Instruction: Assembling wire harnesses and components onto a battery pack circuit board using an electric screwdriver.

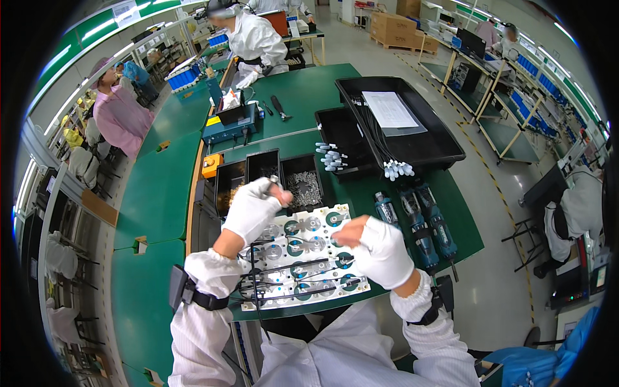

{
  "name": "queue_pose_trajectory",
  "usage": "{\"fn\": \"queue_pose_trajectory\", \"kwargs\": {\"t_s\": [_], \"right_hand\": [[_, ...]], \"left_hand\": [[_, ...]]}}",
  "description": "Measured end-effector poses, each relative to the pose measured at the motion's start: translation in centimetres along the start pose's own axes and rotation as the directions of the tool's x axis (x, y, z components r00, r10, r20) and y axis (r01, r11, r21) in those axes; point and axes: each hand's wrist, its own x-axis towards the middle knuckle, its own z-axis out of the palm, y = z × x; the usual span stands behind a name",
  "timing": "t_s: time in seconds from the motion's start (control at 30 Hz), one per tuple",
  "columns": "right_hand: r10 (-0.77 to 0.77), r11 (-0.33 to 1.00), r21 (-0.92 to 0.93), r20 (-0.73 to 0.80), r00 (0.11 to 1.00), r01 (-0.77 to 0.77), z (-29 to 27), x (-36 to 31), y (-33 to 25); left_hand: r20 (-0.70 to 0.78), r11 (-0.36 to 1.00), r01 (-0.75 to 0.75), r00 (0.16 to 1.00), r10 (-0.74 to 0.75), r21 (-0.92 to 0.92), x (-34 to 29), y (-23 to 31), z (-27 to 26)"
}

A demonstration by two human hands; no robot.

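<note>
While a small metal part (274,180) is pinched by the left hand (253,208) | right hand (380,250) loosely curled above the fixture plate (303,255) at the green table's (290,97) near edge | factory hall.

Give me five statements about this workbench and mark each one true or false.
1. Both hands wear white gloves. True: left hand, right hand.
2. The left hand pinches a small metal part above the parts bins. True.
3. The metal plate under the hands is empty. False: black cables and round fittings lie on it.
4. Three cordless drivers lie to the plate's left. False: they lie to its right.
5. A sheet of paper lies in the large black tray. True.
</note>
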Motion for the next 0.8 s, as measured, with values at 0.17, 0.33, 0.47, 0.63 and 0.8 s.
{"fn": "queue_pose_trajectory", "kwargs": {"t_s": [0.17,0.33,0.47,0.63,0.8], "right_hand": [[0.209,0.971,0.085,0.164,0.964,-0.225,-1.7,-1.5,0.4],[0.566,0.732,0.44,0.032,0.824,-0.52,0.7,-1.5,5.1],[0.659,0.615,0.504,0.094,0.746,-0.607,1.2,-0.2,5.3],[0.631,0.664,0.493,0.035,0.775,-0.563,0.7,-0.7,4.1],[0.477,0.865,0.206,-0.054,0.877,-0.458,0.1,-0.6,3.1]], "left_hand": [[-0.291,0.832,0.03,0.943,0.159,0.553,-0.6,0.9,-0.2],[0.03,0.648,-0.513,0.797,0.604,0.563,-4.6,5.4,2.2],[0.346,0.704,-0.547,0.836,0.426,0.454,-6.1,4.4,4.6],[0.266,0.651,-0.425,0.904,0.333,0.629,-5.7,3.0,6.4],[0.267,0.616,-0.441,0.895,0.358,0.652,-5.6,2.1,6.9]]}}
